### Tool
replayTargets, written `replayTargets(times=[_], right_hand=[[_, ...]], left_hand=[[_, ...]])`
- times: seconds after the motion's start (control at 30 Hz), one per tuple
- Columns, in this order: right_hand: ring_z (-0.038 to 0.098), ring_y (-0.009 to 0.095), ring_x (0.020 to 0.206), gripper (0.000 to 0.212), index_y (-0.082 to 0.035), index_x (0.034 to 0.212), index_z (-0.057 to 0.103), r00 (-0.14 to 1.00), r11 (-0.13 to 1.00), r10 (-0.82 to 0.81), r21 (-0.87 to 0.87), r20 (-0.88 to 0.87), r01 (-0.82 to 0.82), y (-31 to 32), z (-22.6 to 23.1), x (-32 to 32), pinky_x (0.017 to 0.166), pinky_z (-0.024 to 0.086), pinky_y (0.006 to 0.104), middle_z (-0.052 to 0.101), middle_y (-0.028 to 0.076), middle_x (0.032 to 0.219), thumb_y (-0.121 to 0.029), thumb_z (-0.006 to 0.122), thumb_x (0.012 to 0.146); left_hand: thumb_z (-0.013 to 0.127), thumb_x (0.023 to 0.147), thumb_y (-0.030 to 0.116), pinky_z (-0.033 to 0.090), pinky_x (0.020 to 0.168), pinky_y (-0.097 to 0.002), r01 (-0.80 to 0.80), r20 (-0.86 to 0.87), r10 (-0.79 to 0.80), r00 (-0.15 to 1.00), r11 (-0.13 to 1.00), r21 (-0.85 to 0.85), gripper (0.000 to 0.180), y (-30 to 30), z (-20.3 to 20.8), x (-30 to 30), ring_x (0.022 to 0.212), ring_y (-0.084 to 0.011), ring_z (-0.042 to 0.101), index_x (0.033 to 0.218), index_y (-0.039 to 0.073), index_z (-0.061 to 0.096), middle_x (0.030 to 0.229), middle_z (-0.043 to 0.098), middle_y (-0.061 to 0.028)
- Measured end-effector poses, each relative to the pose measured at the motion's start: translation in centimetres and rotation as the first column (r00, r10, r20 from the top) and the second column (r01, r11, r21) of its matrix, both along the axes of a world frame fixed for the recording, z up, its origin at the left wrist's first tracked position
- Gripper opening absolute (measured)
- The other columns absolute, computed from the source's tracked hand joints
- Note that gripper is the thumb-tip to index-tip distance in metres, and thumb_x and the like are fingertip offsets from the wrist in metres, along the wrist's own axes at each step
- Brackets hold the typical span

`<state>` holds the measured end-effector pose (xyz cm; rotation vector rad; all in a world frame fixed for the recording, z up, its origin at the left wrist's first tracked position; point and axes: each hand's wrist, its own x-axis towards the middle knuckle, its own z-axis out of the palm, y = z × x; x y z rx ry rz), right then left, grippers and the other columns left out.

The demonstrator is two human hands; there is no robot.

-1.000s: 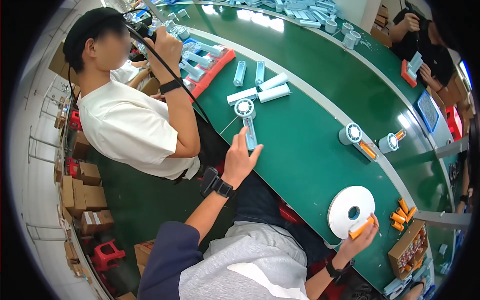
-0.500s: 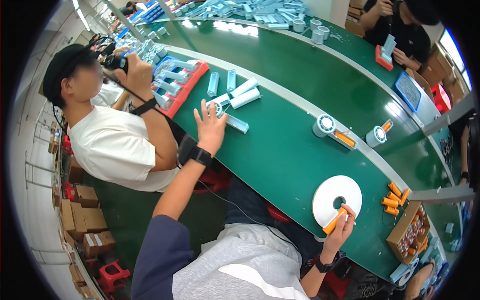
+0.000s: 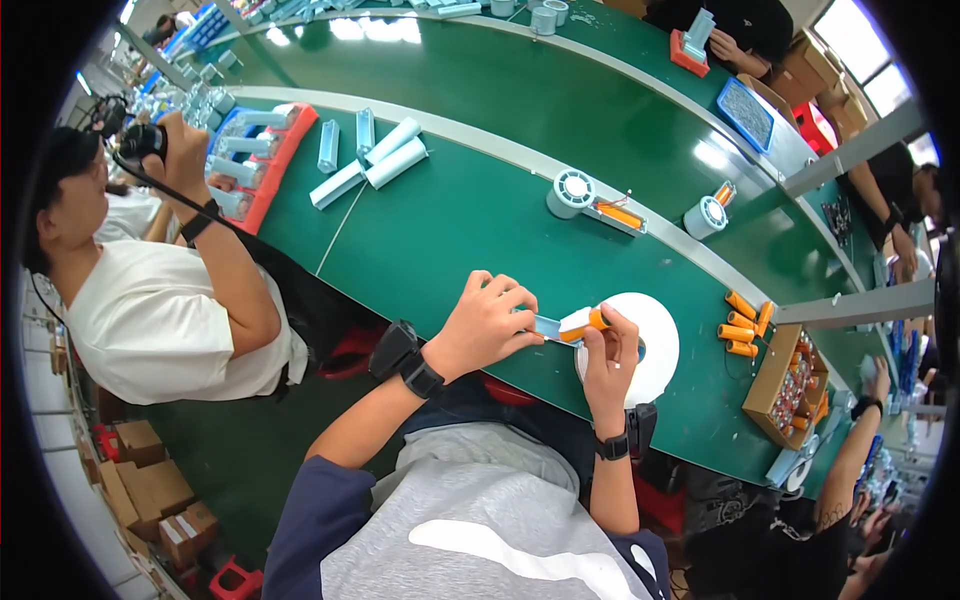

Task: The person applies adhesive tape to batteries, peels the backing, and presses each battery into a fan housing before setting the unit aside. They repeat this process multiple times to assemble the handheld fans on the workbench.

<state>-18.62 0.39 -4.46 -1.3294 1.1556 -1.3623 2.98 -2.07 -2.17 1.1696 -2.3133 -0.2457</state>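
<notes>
My left hand (image 3: 485, 325) is closed around a light blue plastic housing (image 3: 547, 327), most of it hidden by the fingers. In my right hand (image 3: 612, 368) an orange cylindrical battery (image 3: 598, 318) with a white patch is pinched. The battery meets the housing's open end; how far it sits inside I cannot tell. Beneath the right hand lies a white roll of tape (image 3: 655, 350), flat on the green table (image 3: 450, 230).
Several light blue housings (image 3: 398, 162) lie at the back left, near a red rack (image 3: 285, 165). A round fan unit (image 3: 572, 193) stands by the rail. Orange batteries (image 3: 738, 332) and a cardboard box (image 3: 765, 395) are at right. A co-worker (image 3: 170, 320) is at left.
My left hand has come from the housings at the back left to the middle front, bringing a light blue housing. My right hand has raised the battery to it. The view has shifted right.
</notes>
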Motion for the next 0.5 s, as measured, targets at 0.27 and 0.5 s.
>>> replayTargets(times=[0.27,0.5], right_hand=[[0.065,0.027,0.091,0.033,-0.008,0.12,0.063,0.785,0.873,0.105,-0.321,-0.61,-0.367,-1.8,-0.4,-1.5,0.071,0.052,0.0324,0.065,0.012,0.104,-0.001,0.068,0.088],[0.059,0.031,0.101,0.035,-0.013,0.113,0.067,0.354,0.747,0.053,-0.198,-0.934,-0.634,-4.3,4.6,0.7,0.086,0.048,0.0406,0.066,0.007,0.107,-0.007,0.076,0.08]], left_hand=[[0.073,0.087,0.017,0.045,0.078,-0.0352,-0.157,-0.373,0.185,0.909,0.982,0.104,0.014,0.5,-1.6,0.3,0.085,-0.021,0.064,0.084,0.007,0.063,0.089,0.067,-0.0022],[0.071,0.087,0.014,0.045,0.078,-0.0361,-0.168,-0.42,0.208,0.883,0.977,0.132,0.012,-0.1,-2.4,0.8,0.086,-0.0224,0.063,0.09,0.006,0.064,0.091,0.067,-0.0027]])
